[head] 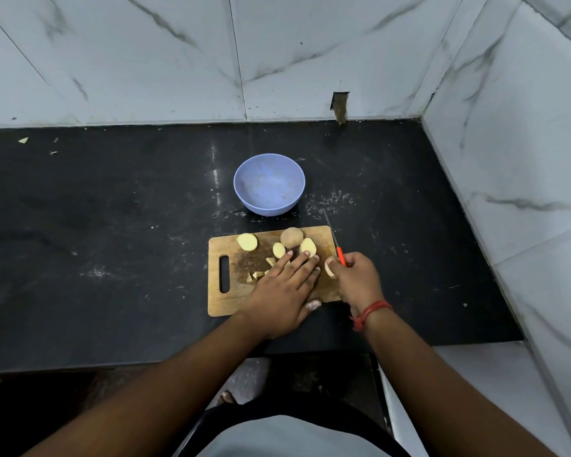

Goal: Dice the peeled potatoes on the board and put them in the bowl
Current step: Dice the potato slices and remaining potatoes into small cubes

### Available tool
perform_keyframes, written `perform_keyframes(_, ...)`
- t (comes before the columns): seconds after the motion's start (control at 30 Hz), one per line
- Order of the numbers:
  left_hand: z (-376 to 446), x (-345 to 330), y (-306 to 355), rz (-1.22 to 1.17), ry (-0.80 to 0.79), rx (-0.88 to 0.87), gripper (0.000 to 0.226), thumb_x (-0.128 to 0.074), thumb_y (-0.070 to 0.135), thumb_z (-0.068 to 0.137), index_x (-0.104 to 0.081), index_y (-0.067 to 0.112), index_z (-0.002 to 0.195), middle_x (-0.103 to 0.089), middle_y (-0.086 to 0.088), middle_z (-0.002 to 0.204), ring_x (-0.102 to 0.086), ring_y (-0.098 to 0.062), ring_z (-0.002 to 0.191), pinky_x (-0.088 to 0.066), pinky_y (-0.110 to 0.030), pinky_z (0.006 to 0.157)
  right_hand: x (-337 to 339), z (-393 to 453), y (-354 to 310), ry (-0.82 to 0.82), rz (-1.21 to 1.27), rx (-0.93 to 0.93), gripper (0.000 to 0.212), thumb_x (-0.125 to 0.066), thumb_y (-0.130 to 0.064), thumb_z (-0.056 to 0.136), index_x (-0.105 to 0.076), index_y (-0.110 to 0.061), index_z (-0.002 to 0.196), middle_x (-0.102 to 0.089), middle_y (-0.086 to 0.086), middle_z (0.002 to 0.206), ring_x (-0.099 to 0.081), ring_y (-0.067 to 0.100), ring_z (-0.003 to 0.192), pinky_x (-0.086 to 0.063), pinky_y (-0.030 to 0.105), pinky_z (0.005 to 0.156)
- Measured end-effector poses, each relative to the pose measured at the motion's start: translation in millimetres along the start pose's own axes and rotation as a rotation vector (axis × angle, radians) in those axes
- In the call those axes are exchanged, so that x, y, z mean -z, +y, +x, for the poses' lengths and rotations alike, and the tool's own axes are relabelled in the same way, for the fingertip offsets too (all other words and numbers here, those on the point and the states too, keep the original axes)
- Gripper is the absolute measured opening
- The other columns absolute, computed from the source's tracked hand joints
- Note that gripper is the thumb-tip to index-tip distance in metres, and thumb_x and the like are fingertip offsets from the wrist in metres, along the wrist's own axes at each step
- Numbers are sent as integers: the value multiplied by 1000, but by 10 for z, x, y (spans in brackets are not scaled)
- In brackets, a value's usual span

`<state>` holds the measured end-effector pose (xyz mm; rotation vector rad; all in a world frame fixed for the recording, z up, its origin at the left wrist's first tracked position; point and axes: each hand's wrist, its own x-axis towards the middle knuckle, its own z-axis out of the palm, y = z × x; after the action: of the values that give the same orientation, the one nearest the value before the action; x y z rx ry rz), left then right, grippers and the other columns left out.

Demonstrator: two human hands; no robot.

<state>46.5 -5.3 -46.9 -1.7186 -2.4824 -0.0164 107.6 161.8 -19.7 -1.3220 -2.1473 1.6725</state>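
Potatoes (290,237): pale-yellow pieces on board (221,301) | left hand (285,288) flat over dice | right hand (355,275) grips knife (341,255)

The left hand (285,285) covers the cutting board (225,301) centre and part of the diced pieces (256,275). The right hand (353,278) hides most of the knife handle (342,256). The worktop (112,258) runs past the left frame edge.

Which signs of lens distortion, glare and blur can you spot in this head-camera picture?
Head view: wide-angle lens bends the wall tiles and worktop edge; a pale glare streak lies left of the bowl; the knife blade looks faint; the cutting board is sharp.
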Motion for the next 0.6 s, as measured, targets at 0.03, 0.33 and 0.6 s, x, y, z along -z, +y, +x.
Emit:
perform_keyframes(0.03,-12,9,15,2,10,-1,66,-34,53,104,-42,6,151,-33,-13,161,-24,-28,152,-14,-48,124,-19,-21,1,-13,-15,6,17,-70,-28,87,-66,-12,87,-68,6,80,-63,18,73,-52,35,69)
perform_keyframes(0.33,-66,21,40,-42,19,-34,65,-34,52,105,-40,7,152,-31,-15,162,-20,-28,153,-14,-48,125,45,-113,-69,-17,-270,156,10,-62,-30,94,-63,-20,92,-64,-4,84,-59,9,77,-43,24,66)
perform_keyframes(0.6,-76,-23,52,-76,-42,-40,70,-28,54,105,-34,5,154,-28,-13,164,-24,-25,152,-15,-45,126,140,-313,-90,18,-312,170,14,-41,-24,102,-52,-16,102,-61,2,86,-56,16,72,-36,26,55)
